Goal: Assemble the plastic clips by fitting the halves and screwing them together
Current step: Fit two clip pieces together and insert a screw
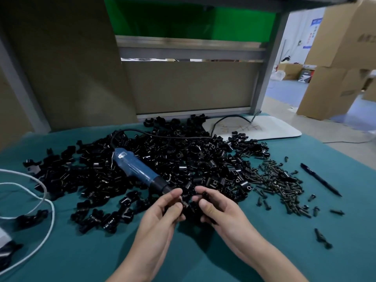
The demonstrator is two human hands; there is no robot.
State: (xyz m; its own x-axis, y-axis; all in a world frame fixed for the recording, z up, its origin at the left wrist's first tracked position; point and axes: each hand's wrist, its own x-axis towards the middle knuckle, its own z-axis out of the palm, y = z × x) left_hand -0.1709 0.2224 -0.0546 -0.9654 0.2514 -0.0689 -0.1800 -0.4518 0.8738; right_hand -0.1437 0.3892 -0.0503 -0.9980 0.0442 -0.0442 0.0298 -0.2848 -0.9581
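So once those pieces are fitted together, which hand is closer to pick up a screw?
Probably the right hand: the loose screws lie on its side. The left hand, also gripping clip pieces, sits by the blue screwdriver.

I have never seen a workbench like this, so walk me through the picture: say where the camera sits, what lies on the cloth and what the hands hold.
There is no machine: one camera worn on the person's head looks down at their bare hands. The left hand and right hand pinch small black clip pieces between them. On the teal cloth lie a pile of clip halves, a blue electric screwdriver on top of it, loose screws and a black pen to the right.
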